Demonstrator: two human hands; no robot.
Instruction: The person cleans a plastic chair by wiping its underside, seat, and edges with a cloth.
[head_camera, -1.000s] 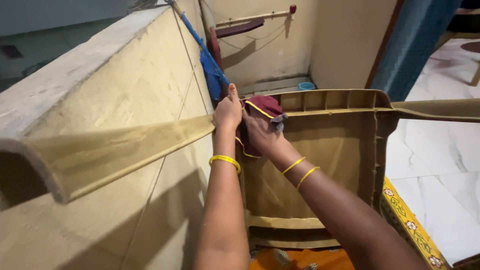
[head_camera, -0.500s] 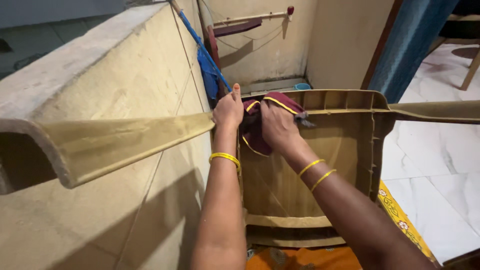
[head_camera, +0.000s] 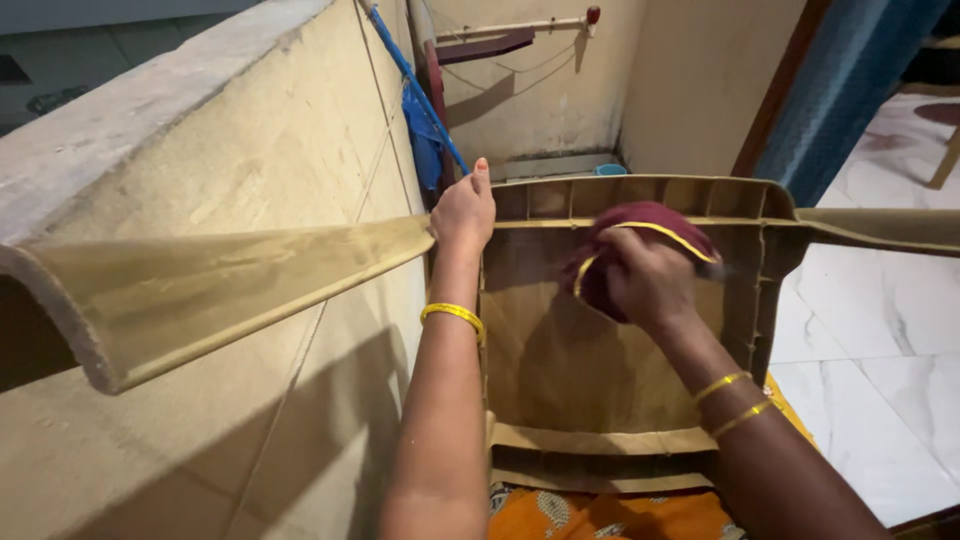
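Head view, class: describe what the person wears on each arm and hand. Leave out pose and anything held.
Both forearms are bare, with no sleeves or gloves in view. The left hand has one plain yellow bangle at the wrist. The right hand has two thin gold-coloured bangles side by side at the wrist. No rings or watch can be made out.

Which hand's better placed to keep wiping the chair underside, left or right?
Right, probably. The right hand already presses the maroon cloth against the upturned plastic chair underside. The left hand grips the chair's corner by the leg, apparently steadying it, and holds no cloth.
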